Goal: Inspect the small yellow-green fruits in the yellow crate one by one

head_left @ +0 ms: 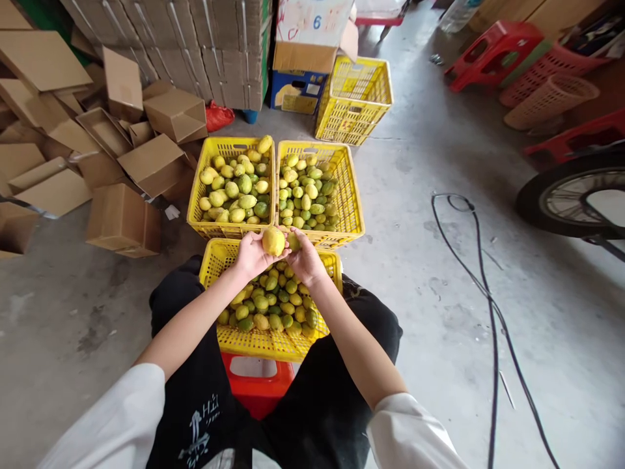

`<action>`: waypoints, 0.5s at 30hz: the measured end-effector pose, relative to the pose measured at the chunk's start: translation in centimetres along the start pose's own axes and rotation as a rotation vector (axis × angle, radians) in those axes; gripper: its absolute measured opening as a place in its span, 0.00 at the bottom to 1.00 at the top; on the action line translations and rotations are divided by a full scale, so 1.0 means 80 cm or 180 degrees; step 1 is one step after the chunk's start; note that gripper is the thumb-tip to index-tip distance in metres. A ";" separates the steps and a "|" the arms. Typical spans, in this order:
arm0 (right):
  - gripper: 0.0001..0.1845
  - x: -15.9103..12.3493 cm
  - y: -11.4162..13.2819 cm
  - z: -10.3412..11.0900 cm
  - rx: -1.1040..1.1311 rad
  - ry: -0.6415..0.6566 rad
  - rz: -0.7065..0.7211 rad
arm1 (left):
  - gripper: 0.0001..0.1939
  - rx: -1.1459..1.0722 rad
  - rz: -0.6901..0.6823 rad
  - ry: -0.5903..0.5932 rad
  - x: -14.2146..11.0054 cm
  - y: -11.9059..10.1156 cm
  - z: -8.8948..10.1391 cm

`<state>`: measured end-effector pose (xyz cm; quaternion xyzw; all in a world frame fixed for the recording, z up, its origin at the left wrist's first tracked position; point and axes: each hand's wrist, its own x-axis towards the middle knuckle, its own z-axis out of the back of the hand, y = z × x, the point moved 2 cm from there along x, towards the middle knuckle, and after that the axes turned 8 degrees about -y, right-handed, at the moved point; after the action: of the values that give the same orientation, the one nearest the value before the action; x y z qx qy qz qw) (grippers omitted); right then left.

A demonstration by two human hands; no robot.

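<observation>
Above the near yellow crate, my left hand is closed around a large yellow lemon. Close beside it, my right hand grips a greener lemon, partly covered by the fingers. Many yellow and green lemons fill the middle of the near crate under my hands. Just beyond stand two more yellow crates side by side. The left crate is heaped with larger lemons, one resting on its far right corner. The right crate holds smaller, greener lemons, with bare mesh along its right side.
A red stool shows under the near crate. Cardboard boxes pile up at left. Another yellow crate stands behind. At right are a black cable on the floor, a wheel, red stools and pink baskets.
</observation>
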<state>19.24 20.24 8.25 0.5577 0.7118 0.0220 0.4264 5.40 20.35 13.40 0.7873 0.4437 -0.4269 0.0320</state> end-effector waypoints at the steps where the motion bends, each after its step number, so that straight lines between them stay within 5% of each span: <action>1: 0.08 -0.001 0.001 0.001 0.0087 0.0024 -0.0041 | 0.24 -0.0090 -0.0014 0.0028 -0.003 -0.001 -0.001; 8: 0.24 -0.018 0.011 -0.013 0.0503 0.0420 0.0091 | 0.17 -0.0274 -0.0246 0.0275 -0.005 -0.009 -0.010; 15: 0.16 -0.018 -0.002 -0.015 0.0164 0.0440 0.0022 | 0.05 0.0089 -0.0222 -0.0051 0.005 -0.006 0.000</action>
<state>18.36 19.52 9.79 0.5681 0.7379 0.0436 0.3616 5.14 20.90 13.26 0.7683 0.4646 -0.4402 0.0096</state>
